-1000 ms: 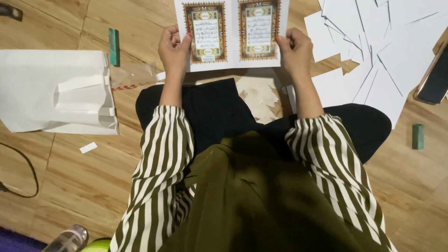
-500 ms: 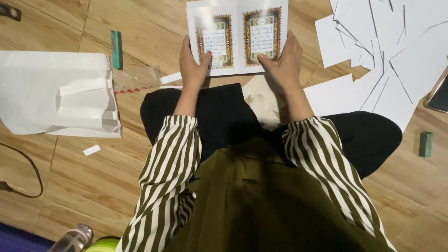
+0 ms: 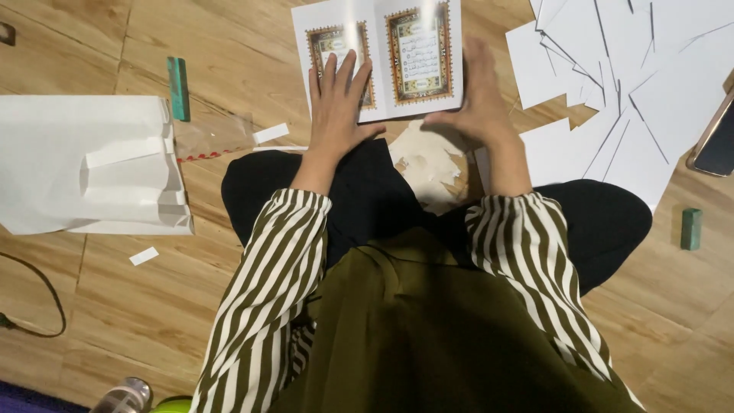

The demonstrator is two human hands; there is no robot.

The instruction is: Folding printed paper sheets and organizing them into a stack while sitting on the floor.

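On floor: printed sheet (image 3: 378, 57) with two ornate framed panels, lying flat ahead of crossed legs. Left hand (image 3: 339, 99) open, fingers spread, palm pressed on left panel. Right hand (image 3: 478, 95) open, edge-on beside right margin, touching sheet. Nearby: loose white paper sheets (image 3: 619, 84) at right, white folded bag (image 3: 84, 164) at left, green eraser (image 3: 178, 88), second green block (image 3: 691, 229), dark phone (image 3: 715, 141) cut off at frame edge. Panel text too small to read; left panel partly covered. Versus 0.5 s earlier: both hands farther up sheet, left now on panel.
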